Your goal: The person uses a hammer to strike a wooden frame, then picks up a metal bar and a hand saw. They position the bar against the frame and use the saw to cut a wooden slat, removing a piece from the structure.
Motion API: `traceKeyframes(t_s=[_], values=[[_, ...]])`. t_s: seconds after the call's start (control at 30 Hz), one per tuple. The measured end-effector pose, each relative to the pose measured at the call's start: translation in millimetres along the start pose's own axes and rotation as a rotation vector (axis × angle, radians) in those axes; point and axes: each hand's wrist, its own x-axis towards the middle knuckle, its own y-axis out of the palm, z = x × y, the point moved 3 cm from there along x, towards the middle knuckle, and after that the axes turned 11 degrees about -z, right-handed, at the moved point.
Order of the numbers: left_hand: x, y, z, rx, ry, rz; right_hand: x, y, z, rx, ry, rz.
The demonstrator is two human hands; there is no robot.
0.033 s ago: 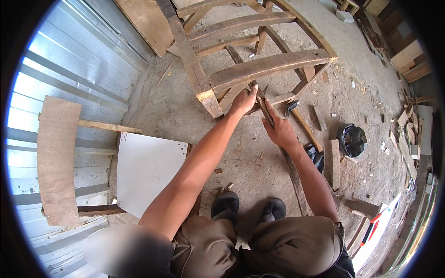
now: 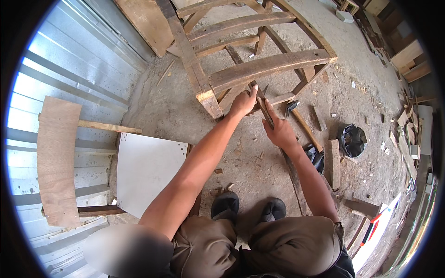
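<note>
My left hand (image 2: 244,103) is closed round the far end of a dark, narrow wooden strip (image 2: 260,97), its thumb pressed along the top. Closer to me, my right hand (image 2: 281,133) grips the same strip, index finger stretched along it. Under that hand the strip is hidden. Just beyond my left hand lies a brown wooden frame (image 2: 269,68) with curved slats and crossbars, and the strip's far end reaches below its nearest slat. A hammer (image 2: 306,126) with a wooden handle lies on the ground to the right of my right hand.
On the left a chair with a white seat (image 2: 150,171) and plywood back (image 2: 59,162) stands by a corrugated metal wall (image 2: 92,143). To the right are a black-lined bucket (image 2: 353,140), a wood block (image 2: 334,163) and scrap boards (image 2: 407,139). My shoes (image 2: 225,205) are below.
</note>
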Motion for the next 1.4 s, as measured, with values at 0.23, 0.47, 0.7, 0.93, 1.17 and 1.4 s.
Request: traceKeyframes(t_s=[0.23,0.47,0.7,0.93,1.17,1.4], values=[[-16,-8,-21,0.12,0.016,0.05,-2,0,11,-0.048,0.096,0.033],[-26,-16,-33,0.151,-0.004,-0.002,-1,-2,11,-0.059,0.156,0.087],[-30,-20,-40,0.186,-0.012,0.03,-1,-1,7,-0.055,0.16,0.085],[-30,-17,-37,0.203,-0.012,-0.004,-2,6,0,-0.046,0.167,0.104],[-28,-16,-40,0.171,0.002,-0.007,-1,5,2,-0.03,0.137,0.08],[-36,-17,-40,0.133,0.004,0.016,-5,6,-4,-0.03,0.094,0.008]])
